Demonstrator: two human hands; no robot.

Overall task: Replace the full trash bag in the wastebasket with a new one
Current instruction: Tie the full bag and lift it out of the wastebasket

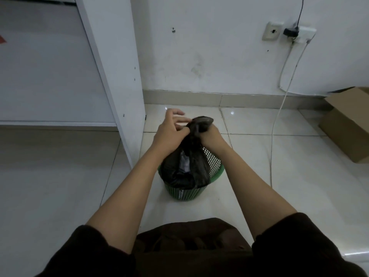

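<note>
A green mesh wastebasket (214, 166) stands on the tiled floor in front of me. A full black trash bag (187, 170) sits in it, its top gathered into a bunch above the rim. My right hand (211, 134) grips the gathered neck of the bag from the right. My left hand (170, 132) pinches the same bunch from the left, with its outer fingers spread away. Something pale shows through the bag's side.
A white cabinet panel (115, 76) stands close on the left. A wall with sockets (289, 33) lies behind, and a white cable (276, 124) hangs down to the floor on the right. An open cardboard box (347, 124) lies at the far right.
</note>
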